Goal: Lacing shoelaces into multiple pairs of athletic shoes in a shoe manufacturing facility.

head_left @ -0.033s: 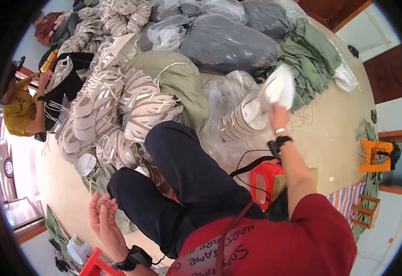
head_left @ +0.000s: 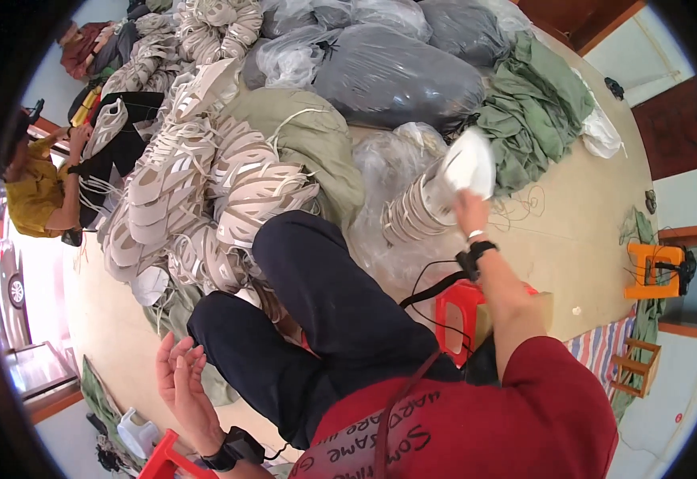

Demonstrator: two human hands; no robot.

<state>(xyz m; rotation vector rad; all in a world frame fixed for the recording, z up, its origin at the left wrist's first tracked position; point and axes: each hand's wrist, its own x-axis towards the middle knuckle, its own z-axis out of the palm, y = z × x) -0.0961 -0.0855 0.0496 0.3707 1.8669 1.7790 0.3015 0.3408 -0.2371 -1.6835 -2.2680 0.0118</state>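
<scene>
Seated on a red stool (head_left: 458,307), a person's right hand (head_left: 469,209), fingers clamped on a white sole (head_left: 469,164), holds it atop a stack of soles (head_left: 412,211) lying in a clear plastic bag (head_left: 388,168) on the floor. The left hand (head_left: 179,375) hangs empty, fingers apart, beside the knee. Tied grey bags (head_left: 396,76) hide their contents; a second worker (head_left: 33,191) is half cut off at the left rim.

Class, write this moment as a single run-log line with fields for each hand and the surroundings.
right hand: grips white shoe sole atop stack of soles | left hand: open, empty, beside knee | surroundings: heap of soles, grey sacks
</scene>
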